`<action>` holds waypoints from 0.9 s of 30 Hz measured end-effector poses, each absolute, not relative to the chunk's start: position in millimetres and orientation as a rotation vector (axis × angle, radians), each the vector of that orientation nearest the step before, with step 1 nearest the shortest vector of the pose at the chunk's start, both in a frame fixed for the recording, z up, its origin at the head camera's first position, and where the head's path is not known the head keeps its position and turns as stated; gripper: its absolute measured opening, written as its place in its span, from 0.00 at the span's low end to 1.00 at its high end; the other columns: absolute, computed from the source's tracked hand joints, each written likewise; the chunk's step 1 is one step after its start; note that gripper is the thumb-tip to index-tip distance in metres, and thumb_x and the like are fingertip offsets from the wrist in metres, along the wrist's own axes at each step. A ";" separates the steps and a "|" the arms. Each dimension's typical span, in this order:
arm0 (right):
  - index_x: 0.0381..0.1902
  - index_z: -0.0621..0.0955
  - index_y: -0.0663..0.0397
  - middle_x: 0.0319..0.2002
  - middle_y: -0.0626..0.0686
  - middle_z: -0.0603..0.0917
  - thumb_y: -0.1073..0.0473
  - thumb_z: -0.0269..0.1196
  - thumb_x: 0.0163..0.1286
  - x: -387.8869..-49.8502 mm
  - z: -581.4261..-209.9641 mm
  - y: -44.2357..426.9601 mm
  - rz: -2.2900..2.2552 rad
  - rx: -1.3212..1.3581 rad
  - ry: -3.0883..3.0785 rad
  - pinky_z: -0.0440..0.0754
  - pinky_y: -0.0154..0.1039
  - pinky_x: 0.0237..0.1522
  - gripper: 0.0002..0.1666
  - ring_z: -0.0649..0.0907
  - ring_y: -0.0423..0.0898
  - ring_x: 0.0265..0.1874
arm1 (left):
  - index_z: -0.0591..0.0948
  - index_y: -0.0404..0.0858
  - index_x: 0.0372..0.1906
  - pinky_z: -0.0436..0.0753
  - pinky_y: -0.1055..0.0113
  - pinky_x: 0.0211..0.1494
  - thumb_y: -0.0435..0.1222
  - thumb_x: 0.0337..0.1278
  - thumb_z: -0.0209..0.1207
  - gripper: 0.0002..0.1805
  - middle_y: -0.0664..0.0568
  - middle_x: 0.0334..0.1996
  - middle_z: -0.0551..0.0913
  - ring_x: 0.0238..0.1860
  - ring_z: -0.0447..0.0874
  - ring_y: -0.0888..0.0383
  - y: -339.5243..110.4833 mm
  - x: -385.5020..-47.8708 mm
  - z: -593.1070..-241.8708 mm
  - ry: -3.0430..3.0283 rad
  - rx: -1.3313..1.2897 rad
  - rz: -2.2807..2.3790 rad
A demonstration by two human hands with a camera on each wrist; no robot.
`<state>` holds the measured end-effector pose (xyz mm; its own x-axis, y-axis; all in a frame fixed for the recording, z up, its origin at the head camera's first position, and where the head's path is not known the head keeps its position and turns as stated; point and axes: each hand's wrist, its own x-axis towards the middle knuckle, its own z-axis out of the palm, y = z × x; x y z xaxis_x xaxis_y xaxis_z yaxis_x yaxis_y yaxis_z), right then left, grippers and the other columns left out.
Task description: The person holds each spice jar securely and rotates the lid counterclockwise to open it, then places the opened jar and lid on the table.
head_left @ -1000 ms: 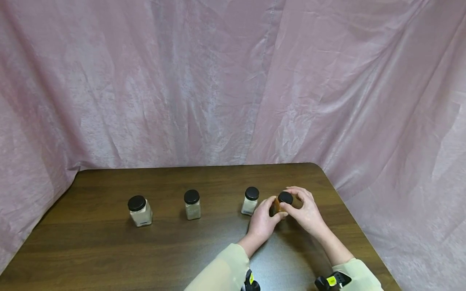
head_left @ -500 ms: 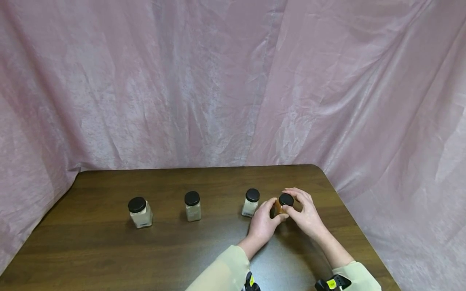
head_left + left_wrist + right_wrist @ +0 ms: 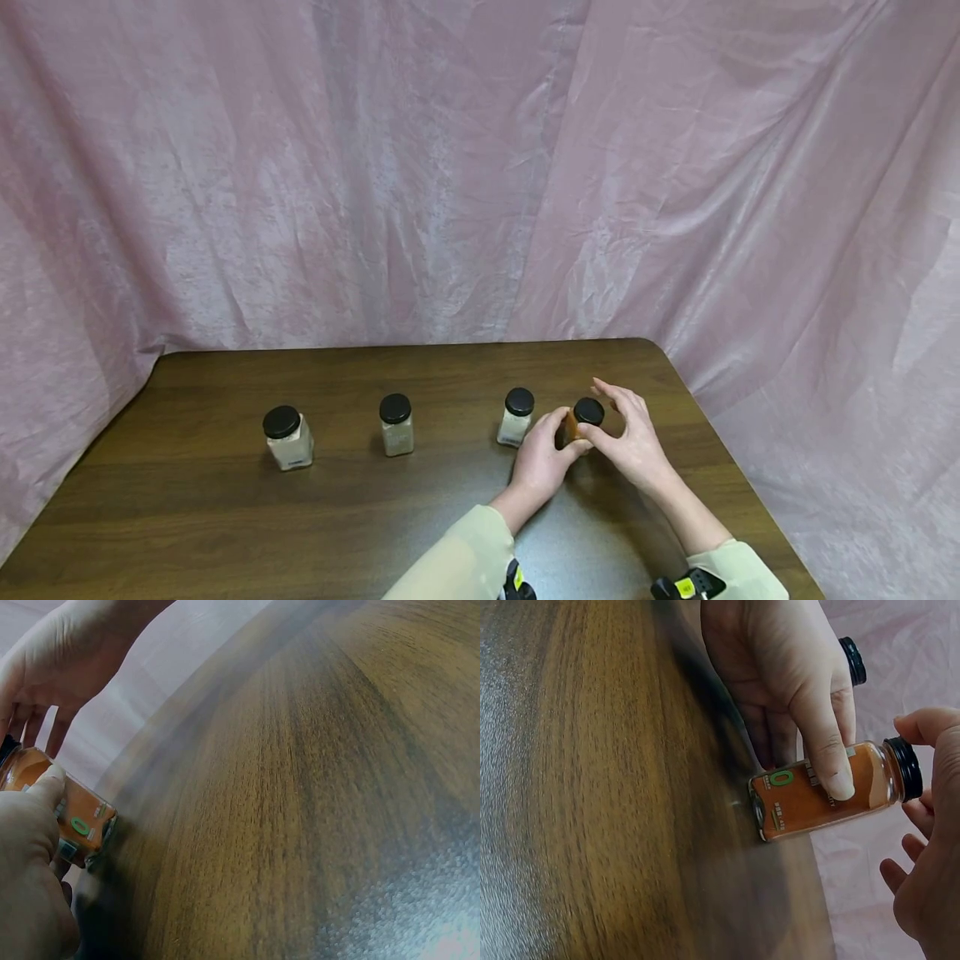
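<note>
A glass spice jar (image 3: 799,814) of orange-brown powder, with a black lid (image 3: 907,769), stands toward the right of the table. My left hand (image 3: 542,454) grips its body, the thumb lying across the printed side in the right wrist view. Around the lid is my right hand (image 3: 633,446). Its thumb tip touches the lid, while the other fingers are spread and stand off from it. The lid sits on the neck of the jar.
Close by on the left stands a black-lidded jar (image 3: 514,427) with pale contents. Two similar pale jars, one mid-table (image 3: 397,433) and another jar (image 3: 291,443) farther left, stand on the brown wooden table (image 3: 225,525). Pink curtains (image 3: 450,167) hang behind.
My right hand's fingers have loosened from the lid and spread away from it, the index finger lifting outward. My left hand keeps its hold on the jar in the same place.
</note>
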<state>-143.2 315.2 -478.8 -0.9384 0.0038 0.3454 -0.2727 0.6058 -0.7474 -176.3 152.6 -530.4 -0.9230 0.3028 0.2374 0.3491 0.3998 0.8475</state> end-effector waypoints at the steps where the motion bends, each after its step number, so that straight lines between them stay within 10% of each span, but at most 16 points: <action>1: 0.74 0.71 0.52 0.64 0.54 0.76 0.58 0.75 0.63 -142.6 -477.8 315.0 1.237 0.204 -2.526 0.61 0.33 0.65 0.43 0.65 0.48 0.67 | 0.80 0.40 0.62 0.79 0.57 0.60 0.48 0.57 0.73 0.30 0.50 0.54 0.84 0.56 0.82 0.54 152.5 -176.1 -530.7 -2.591 -0.603 -1.583; 8: 0.66 0.77 0.53 0.60 0.56 0.78 0.49 0.79 0.58 -141.2 -474.9 315.7 1.183 0.087 -2.557 0.64 0.54 0.62 0.41 0.68 0.52 0.63 | 0.81 0.39 0.61 0.79 0.58 0.59 0.47 0.57 0.73 0.29 0.49 0.53 0.84 0.55 0.82 0.54 152.5 -175.4 -530.0 -2.577 -0.604 -1.576; 27: 0.49 0.81 0.54 0.49 0.54 0.78 0.47 0.82 0.53 -147.0 -480.5 309.4 1.150 -0.074 -2.545 0.66 0.47 0.50 0.32 0.70 0.51 0.54 | 0.81 0.39 0.59 0.80 0.58 0.58 0.45 0.58 0.73 0.26 0.50 0.50 0.84 0.53 0.83 0.54 152.7 -175.4 -530.2 -2.564 -0.607 -1.613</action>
